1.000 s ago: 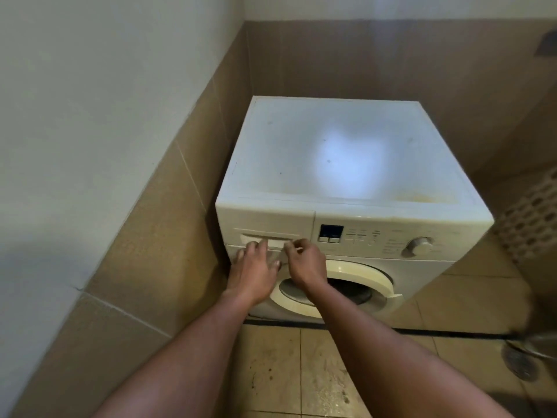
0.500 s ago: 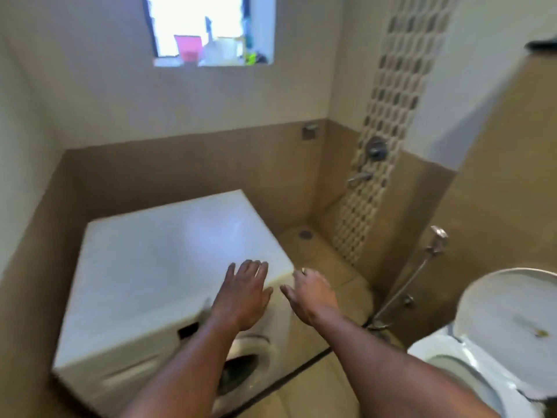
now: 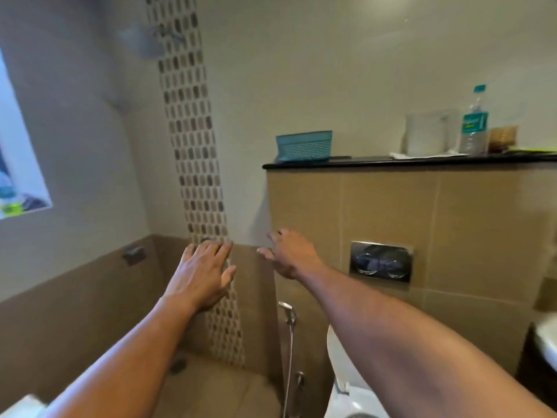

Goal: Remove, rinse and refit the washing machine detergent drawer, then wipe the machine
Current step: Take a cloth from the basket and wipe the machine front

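Head view faces a bathroom wall, not the work area.

Left hand (image 3: 202,273): stretched forward, palm down, fingers (image 3: 211,250) straight and close together, thumb out to the right. It holds nothing. In the view it lies over the vertical mosaic strip of brown and beige oval tiles (image 3: 193,146).

Right hand (image 3: 291,254): stretched forward just beside the left, apart from it. Thumb spread to the left, fingers (image 3: 275,235) foreshortened but relaxed, loosely apart. It holds nothing.

Task's thing: the detergent drawer's place cannot be told from this view. A white rounded corner (image 3: 21,405) shows at the bottom-left edge, beneath the left forearm. It may be the washing machine's top, but that cannot be confirmed.

Surroundings:
- Tan tiled half wall (image 3: 452,221) at right, capped by a black stone ledge (image 3: 376,162).
- On the ledge, left to right: teal perforated plastic basket (image 3: 304,146), translucent white container (image 3: 425,134), clear plastic bottle with teal cap and label (image 3: 474,125), small brown jar (image 3: 505,137), blurred.
- Chrome flush plate with two round buttons (image 3: 381,262) set in the half wall, right of the right hand.
- Chrome hand sprayer on a hose (image 3: 287,312) hangs at the wall's edge, between the forearms.
- White toilet (image 3: 346,387) below the right forearm.
- Bright window (image 3: 18,176) at the left edge.
- Blurred shower head (image 3: 144,40) at top.
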`<state>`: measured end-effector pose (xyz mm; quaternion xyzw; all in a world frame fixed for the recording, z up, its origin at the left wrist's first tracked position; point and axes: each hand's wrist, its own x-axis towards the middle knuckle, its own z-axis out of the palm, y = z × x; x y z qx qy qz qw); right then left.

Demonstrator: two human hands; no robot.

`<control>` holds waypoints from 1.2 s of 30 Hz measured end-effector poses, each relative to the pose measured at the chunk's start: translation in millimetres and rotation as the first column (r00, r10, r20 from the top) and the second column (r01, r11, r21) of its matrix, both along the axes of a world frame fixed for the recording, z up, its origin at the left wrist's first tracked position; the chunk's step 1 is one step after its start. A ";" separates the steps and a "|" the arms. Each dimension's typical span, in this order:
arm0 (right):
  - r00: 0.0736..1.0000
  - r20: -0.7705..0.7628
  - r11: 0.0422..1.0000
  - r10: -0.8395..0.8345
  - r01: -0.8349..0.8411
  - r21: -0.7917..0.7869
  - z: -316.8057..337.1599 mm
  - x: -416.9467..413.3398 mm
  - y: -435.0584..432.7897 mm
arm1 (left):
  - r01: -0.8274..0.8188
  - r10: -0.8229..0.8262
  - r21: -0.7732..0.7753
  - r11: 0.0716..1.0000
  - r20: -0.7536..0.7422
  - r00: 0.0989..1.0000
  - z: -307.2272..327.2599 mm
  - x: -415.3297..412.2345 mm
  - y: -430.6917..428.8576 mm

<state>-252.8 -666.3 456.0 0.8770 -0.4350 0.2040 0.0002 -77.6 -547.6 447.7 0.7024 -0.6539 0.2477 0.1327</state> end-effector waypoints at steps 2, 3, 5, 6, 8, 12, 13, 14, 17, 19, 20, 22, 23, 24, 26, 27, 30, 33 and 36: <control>0.999 0.033 0.999 -0.023 0.025 -0.045 25.2 -12.2 -34.0 | 0.060 -0.058 -0.042 0.997 0.045 0.997 26.1 -7.7 -36.5; 0.999 0.041 0.996 -0.033 0.037 -0.084 38.5 -17.9 -52.4 | 0.084 -0.081 -0.059 0.995 0.062 0.995 39.1 -11.2 -55.1; 0.997 0.053 0.983 -0.048 0.056 -0.172 63.7 -29.8 -89.7 | 0.124 -0.115 -0.088 0.988 0.104 0.988 63.9 -18.6 -91.1; 0.997 0.059 0.974 -0.049 0.061 -0.220 74.7 -35.5 -111.0 | 0.130 -0.117 -0.101 0.986 0.121 0.986 74.8 -21.1 -110.3; 0.995 0.088 0.954 -0.048 0.072 -0.292 96.5 -48.1 -158.5 | 0.129 -0.115 -0.122 0.984 0.116 0.987 99.2 -24.1 -154.9; 0.988 0.145 0.937 -0.060 0.106 -0.334 136.9 -71.4 -254.2 | 0.100 -0.102 -0.169 0.981 -0.006 0.995 145.0 -22.4 -244.6; 0.987 0.148 0.938 -0.064 0.110 -0.327 146.8 -75.3 -279.2 | 0.090 -0.094 -0.167 0.982 -0.014 0.996 155.4 -21.1 -267.4; 0.985 0.159 0.943 -0.064 0.112 -0.314 154.0 -78.6 -299.9 | 0.082 -0.088 -0.167 0.983 -0.026 0.996 163.6 -19.9 -287.1; 0.973 0.226 0.951 -0.045 0.111 -0.288 170.6 -80.5 -365.9 | 0.070 -0.093 -0.184 0.980 -0.119 0.989 182.2 -14.4 -355.6; 0.958 0.285 0.957 -0.034 0.114 -0.267 172.4 -77.5 -398.2 | 0.070 -0.106 -0.190 0.979 -0.186 0.977 184.0 -7.8 -395.9; 0.946 0.323 0.962 -0.030 0.115 -0.248 171.5 -74.5 -415.5 | 0.067 -0.108 -0.183 0.981 -0.228 0.968 182.6 -4.0 -418.4; 0.909 0.415 0.972 -0.030 0.124 -0.200 166.8 -68.3 -444.1 | 0.052 -0.110 -0.171 0.984 -0.351 0.930 179.3 0.6 -455.3; 0.889 0.456 0.976 -0.033 0.127 -0.176 163.3 -65.3 -456.2 | 0.040 -0.111 -0.163 0.986 -0.455 0.884 177.5 0.1 -469.6; 0.871 0.489 0.979 -0.034 0.127 -0.158 159.7 -61.9 -464.8 | 0.030 -0.118 -0.159 0.987 -0.581 0.805 175.4 0.5 -481.6; 0.845 0.534 0.981 -0.032 0.128 -0.144 154.5 -56.3 -480.8 | 0.017 -0.135 -0.154 0.988 -0.797 0.589 170.9 0.6 -507.4; 0.837 0.547 0.981 -0.027 0.128 -0.147 153.3 -54.1 -486.8 | 0.029 -0.151 -0.158 0.987 -0.858 0.491 168.9 1.7 -519.1; 0.836 0.549 0.975 0.000 0.122 -0.186 151.9 -49.5 -499.2 | 0.100 -0.272 -0.254 0.962 -0.925 0.267 162.3 0.8 -548.9; 0.860 0.509 0.971 0.017 0.108 -0.214 149.9 -47.3 -507.0 | 0.121 -0.352 -0.338 0.933 -0.927 0.126 162.6 -9.6 -562.5; 0.856 0.516 0.965 0.039 0.102 -0.242 149.7 -47.0 -510.5 | 0.129 -0.395 -0.384 0.914 -0.915 0.080 164.4 -12.1 -570.0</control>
